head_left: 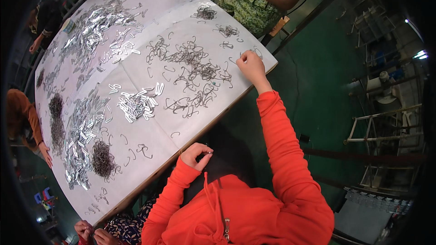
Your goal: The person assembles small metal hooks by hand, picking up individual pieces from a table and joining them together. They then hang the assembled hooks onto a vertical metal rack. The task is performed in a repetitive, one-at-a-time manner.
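Note:
My left hand (195,156) is in front of the table's near edge, thumb and fingers pressed together. Whatever it pinches is too small to make out. Stretched out to the right, my right hand (251,66) is closed at the table's right corner, knuckles up, and its fingertips are partly hidden. Thin bent wire hooks (257,51) lie right beside it. A loose spread of similar grey wire hooks (195,63) covers the table between my hands. Left of them is a heap of shiny, flat, elongated metal pieces (137,103).
The white-covered table (159,129) also bears a dark wire heap (102,159), more shiny metal pieces (81,131) and a large far pile (97,27). Several people sit around it, one in green patterned clothes (247,4) across from me, one close at my left (131,222).

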